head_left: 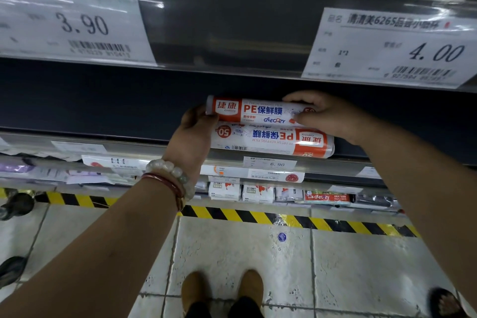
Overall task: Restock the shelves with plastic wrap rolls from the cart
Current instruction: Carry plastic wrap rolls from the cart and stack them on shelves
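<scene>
Two white and orange plastic wrap rolls lie lengthwise on a dark shelf (103,134). The upper roll (258,111) sits on top of the lower roll (273,141). My left hand (193,137) holds the left end of the upper roll. Over its right end curl the fingers of my right hand (322,113), with the thumb underneath. The lower roll rests at the shelf's front edge, label upside down. No cart is in view.
Price tags reading 3.90 (77,26) and 4.00 (387,46) hang on the shelf above. Lower shelves hold more boxed wrap (253,192). Yellow-black tape (258,217) marks the tiled floor. My feet (222,289) stand below; another person's foot (446,303) is at right.
</scene>
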